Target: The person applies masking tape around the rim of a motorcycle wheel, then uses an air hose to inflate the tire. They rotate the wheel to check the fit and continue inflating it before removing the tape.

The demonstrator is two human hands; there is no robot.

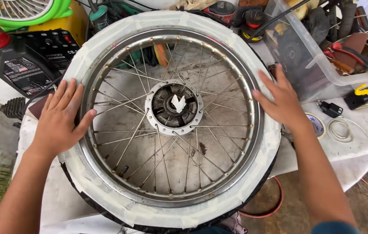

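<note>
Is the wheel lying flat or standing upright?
Lying flat: the wheel rests on the table, hub facing up, both hands pressing its taped tire.

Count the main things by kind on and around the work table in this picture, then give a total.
Hands: 2, left hand and right hand, both flat on the taped tyre
Spoked wheel: 1
Clear plastic tub: 1
Green fan: 1
Dark bottle with red cap: 1
Total: 6
</note>
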